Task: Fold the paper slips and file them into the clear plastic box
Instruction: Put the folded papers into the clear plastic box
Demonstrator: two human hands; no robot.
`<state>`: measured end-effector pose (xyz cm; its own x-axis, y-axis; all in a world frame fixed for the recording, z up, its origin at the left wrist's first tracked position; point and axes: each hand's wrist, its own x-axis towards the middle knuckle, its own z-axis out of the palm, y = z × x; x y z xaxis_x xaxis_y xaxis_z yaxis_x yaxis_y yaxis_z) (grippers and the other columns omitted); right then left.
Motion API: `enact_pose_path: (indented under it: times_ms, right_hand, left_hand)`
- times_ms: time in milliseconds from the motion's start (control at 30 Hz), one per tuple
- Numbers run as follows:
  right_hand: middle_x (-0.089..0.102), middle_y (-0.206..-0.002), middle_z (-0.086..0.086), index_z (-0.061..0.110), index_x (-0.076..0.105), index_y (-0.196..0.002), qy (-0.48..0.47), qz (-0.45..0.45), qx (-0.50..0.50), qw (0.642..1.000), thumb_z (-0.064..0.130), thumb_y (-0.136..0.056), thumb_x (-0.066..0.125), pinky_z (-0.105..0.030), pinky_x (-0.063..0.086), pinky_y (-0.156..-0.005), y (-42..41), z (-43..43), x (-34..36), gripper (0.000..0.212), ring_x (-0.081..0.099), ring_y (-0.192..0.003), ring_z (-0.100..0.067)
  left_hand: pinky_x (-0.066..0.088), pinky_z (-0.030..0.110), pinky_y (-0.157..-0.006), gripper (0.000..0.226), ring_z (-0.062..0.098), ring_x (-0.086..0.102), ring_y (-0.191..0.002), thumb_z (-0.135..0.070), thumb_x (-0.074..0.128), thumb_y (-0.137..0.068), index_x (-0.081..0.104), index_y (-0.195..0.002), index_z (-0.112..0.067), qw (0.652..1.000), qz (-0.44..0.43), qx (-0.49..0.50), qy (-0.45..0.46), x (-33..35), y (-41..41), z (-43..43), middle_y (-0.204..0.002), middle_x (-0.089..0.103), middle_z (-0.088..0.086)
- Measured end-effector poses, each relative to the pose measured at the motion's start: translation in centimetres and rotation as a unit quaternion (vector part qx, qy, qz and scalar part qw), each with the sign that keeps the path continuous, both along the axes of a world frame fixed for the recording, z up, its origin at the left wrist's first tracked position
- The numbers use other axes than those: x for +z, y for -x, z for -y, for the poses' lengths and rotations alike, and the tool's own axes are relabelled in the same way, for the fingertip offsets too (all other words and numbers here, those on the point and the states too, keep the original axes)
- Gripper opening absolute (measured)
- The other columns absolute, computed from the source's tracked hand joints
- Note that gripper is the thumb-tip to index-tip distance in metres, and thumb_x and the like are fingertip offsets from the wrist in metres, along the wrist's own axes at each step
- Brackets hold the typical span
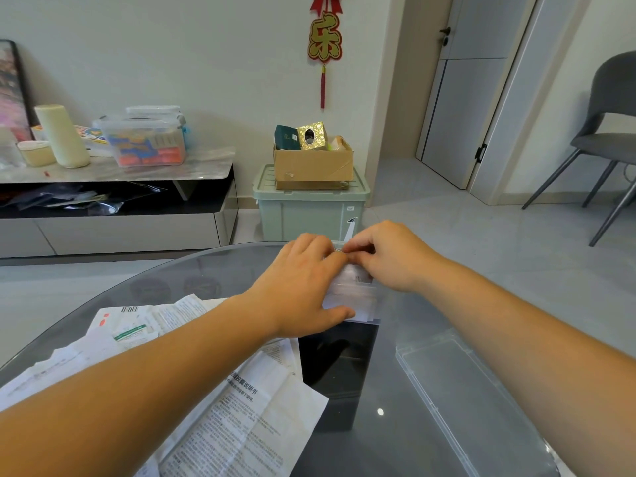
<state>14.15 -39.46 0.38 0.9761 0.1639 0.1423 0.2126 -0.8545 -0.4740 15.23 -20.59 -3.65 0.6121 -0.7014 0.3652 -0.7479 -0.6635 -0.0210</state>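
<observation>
Clear box (358,299), lengthwise front-to-back, in left hand (303,287), under right hand (392,259)

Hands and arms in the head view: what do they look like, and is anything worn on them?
Both arms are bare from the frame edge to the wrist, with no sleeve showing. The left hand and the right hand wear no gloves. No watch, bracelet or ring is visible on the sides facing the camera, and no markings or bandages show.
</observation>
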Motion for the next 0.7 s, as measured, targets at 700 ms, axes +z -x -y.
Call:
enact_pose_path:
  times_ms: [700]
  right_hand:
    - [0.073, -0.107, 0.0, 0.02, 0.076, -0.108, 0.105, -0.009, -0.009, 0.994, 0.003, -0.094, 0.049, -0.024, 0.044, -0.082, 0.3, -1.3, 0.4, 0.035, 0.061, -0.1, -0.018]
  left_hand:
    - [0.018, 0.038, -0.116, 0.089, 0.018, 0.025, -0.138, -0.08, 0.055, -0.073, 0.044, -0.143, -0.026, 0.994, -0.08, 0.073, 0.014, 0.2, 0.3, 0.1, -0.138, 0.042, -0.005]
